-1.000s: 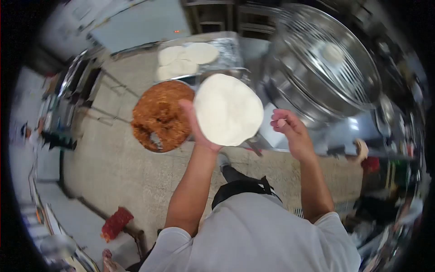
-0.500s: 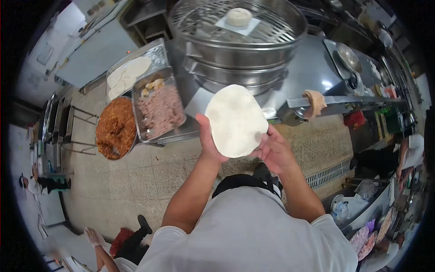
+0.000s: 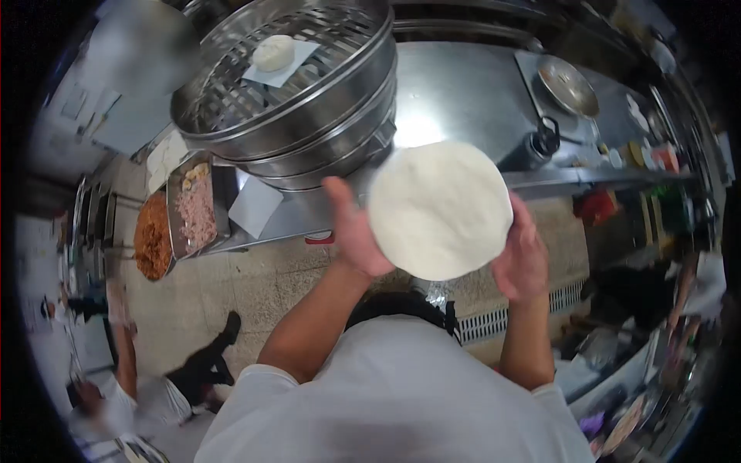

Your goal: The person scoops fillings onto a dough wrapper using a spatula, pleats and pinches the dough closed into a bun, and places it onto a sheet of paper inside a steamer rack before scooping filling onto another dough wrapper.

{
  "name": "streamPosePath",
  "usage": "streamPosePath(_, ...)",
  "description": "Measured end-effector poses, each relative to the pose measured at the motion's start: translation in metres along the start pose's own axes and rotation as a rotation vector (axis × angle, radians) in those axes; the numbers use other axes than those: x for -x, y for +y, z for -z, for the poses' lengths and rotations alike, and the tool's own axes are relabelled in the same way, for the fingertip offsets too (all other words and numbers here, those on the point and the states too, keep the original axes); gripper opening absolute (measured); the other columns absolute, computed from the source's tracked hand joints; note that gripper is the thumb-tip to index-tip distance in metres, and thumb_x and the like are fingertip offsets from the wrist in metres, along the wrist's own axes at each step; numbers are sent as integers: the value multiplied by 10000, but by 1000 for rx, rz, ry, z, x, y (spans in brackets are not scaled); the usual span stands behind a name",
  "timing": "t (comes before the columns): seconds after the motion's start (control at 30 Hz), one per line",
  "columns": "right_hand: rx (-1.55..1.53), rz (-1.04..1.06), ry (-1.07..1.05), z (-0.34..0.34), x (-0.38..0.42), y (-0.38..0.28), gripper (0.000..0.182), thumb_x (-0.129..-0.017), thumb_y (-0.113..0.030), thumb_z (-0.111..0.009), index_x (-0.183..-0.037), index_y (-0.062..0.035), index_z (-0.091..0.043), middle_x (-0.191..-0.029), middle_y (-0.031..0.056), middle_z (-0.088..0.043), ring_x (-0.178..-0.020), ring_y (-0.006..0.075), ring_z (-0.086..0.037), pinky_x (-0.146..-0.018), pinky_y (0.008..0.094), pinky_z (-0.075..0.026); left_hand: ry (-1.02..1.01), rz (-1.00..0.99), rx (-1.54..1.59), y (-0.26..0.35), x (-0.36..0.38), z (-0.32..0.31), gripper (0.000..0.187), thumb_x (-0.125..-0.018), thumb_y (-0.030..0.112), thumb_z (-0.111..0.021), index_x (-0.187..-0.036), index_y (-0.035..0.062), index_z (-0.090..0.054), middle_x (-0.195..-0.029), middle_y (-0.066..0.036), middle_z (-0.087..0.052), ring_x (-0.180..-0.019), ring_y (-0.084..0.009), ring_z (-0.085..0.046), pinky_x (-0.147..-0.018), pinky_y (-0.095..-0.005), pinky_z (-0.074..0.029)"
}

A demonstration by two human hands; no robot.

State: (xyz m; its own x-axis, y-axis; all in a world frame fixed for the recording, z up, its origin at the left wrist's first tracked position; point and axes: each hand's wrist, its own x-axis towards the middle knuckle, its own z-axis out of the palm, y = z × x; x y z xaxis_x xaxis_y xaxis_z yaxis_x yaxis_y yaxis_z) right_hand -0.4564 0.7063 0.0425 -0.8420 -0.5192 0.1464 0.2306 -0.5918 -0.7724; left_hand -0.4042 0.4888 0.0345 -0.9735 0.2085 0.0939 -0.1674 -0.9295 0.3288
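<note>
A flat round sheet of pale dough (image 3: 440, 210) is held up in front of me, over the near edge of the steel table. My left hand (image 3: 361, 238) supports its left side, thumb stretched up and the other fingers hidden beneath the dough. At the opposite edge, my right hand (image 3: 523, 255) holds the sheet with bent fingers, partly behind it. Left of the dough stands a stack of steel steamer trays (image 3: 309, 116). One white bun (image 3: 274, 53) sits on a paper square (image 3: 302, 59) on the top rack.
At the left are a pan of pinkish minced filling (image 3: 197, 212), a reddish-brown filling (image 3: 153, 239) and a white paper sheet (image 3: 256, 207). A metal bowl (image 3: 569, 85) and a dark container (image 3: 532, 150) stand at the right on the steel table (image 3: 455, 85). Another person (image 3: 166, 397) is behind left.
My view has turned right, so the steamer and fillings appear farther left. The dough sheet looks wider and rounder, and my hands are farther apart. More of the person behind left shows.
</note>
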Motion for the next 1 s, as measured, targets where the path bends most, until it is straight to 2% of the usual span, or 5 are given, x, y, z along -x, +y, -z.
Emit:
streamPosePath(0.2, 105, -429, 298, 66, 21, 9, 658, -992, -440, -482, -1454, 0, -320, -1396, 144, -495, -1186, 213, -567, -787, 294, -542, 85, 143, -114, -53, -52, 33, 950, -847, 744, -469, -1474, 48, -310, -1479, -150, -413, -1341, -306, -437, -1110, -465, -364)
streamPosePath(0.27, 2, -342, 140, 67, 15, -16, 598, -1010, -325, -473, -1474, 3, -288, -1480, 152, -403, -1294, 293, -495, -1049, 444, -440, 55, 101, -89, -50, -57, 15, 929, -857, 731, -468, -1464, 42, -329, -1462, -149, -436, -1316, -298, -469, -1093, -453, -388)
streamPosePath(0.37, -154, -130, -159, 69, 9, -45, 662, -1003, -428, -459, -1479, -3, -284, -1507, 150, -374, -1334, 300, -451, -1078, 457, -406, -142, 51, -16, -38, -56, -5, 893, -865, 711, -482, -1442, 40, -365, -1436, -155, -466, -1287, -296, -499, -1072, -457, -411)
streamPosePath(0.5, -437, -347, 64, 73, 19, -3, 759, -990, -574, -352, -1486, -4, -271, -1540, 163, -319, -1378, 336, -381, -1144, 482, -290, 89, 156, -65, -56, -70, 38, 862, -875, 699, -484, -1435, 52, -385, -1413, -164, -491, -1276, -303, -511, -1056, -471, -425)
streamPosePath(1.0, -275, -525, -84, 57, -30, 14, 656, -1014, -498, -383, -1450, -9, -343, -1468, 165, -423, -1360, 306, -402, -1103, 481, -354, 156, -96, -36, -32, -22, 25, 698, -927, 574, -525, -1400, 69, -435, -1370, -145, -531, -1246, -285, -537, -1053, -447, -429)
